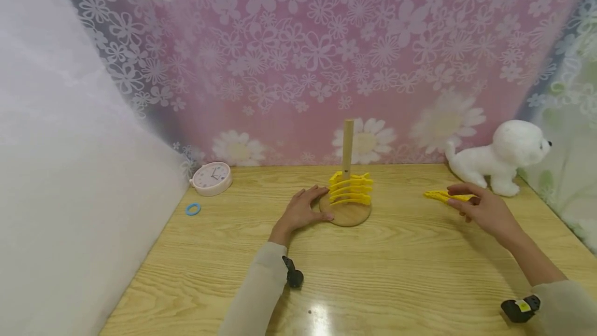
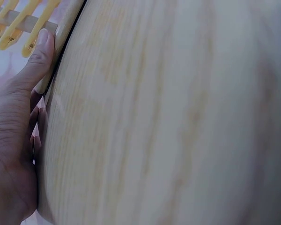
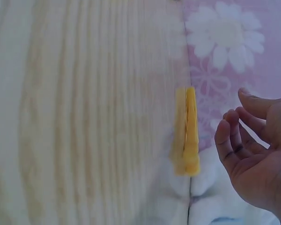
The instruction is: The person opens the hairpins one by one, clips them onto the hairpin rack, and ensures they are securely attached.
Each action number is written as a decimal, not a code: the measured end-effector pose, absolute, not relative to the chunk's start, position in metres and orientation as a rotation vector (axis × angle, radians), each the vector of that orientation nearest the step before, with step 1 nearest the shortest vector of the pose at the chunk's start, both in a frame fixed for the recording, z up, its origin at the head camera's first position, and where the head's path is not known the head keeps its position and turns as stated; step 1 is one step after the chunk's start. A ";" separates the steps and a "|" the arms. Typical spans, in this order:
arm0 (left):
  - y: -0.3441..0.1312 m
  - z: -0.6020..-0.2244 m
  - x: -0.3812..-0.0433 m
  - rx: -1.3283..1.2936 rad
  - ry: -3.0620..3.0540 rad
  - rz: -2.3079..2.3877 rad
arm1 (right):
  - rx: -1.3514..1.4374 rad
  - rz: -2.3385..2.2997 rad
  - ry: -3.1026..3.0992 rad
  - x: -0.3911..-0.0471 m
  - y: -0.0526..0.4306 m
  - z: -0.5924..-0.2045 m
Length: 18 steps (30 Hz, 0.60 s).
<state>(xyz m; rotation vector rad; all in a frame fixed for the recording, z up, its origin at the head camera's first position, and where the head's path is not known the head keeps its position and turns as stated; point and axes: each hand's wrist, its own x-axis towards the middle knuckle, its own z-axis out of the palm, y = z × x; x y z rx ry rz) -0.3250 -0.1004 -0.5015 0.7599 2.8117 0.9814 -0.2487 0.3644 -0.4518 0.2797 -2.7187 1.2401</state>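
Observation:
Near the middle of the table in the head view, a wooden stand (image 1: 349, 217) has a round base and an upright post (image 1: 347, 152). Several curved yellow strips (image 1: 350, 189) are stacked one above another at the lower post. My left hand (image 1: 303, 209) grips the base's left edge, thumb in front and fingers behind; the left wrist view shows the thumb (image 2: 37, 58) against the rim. Farther right lies another long yellow piece (image 1: 436, 195). My right hand (image 1: 487, 214) hovers over its right end with bent fingers, and a gap separates them in the right wrist view.
At the back left leans a round pink clock (image 1: 212, 178), with a blue ring (image 1: 193, 209) in front of it. A white plush dog (image 1: 503, 157) stands at the back right. Floral cloth (image 1: 298, 66) hangs behind the wood-grain table (image 1: 396, 284), and a white wall borders the left side.

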 end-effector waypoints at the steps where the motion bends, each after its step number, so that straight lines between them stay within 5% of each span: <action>1: -0.100 -0.502 -0.325 0.757 2.812 0.978 | 0.253 1.231 -2.730 -0.247 0.369 -0.453; 18: -0.100 -0.502 -0.325 0.724 2.795 1.003 | 0.121 1.193 -2.816 -0.241 0.407 -0.467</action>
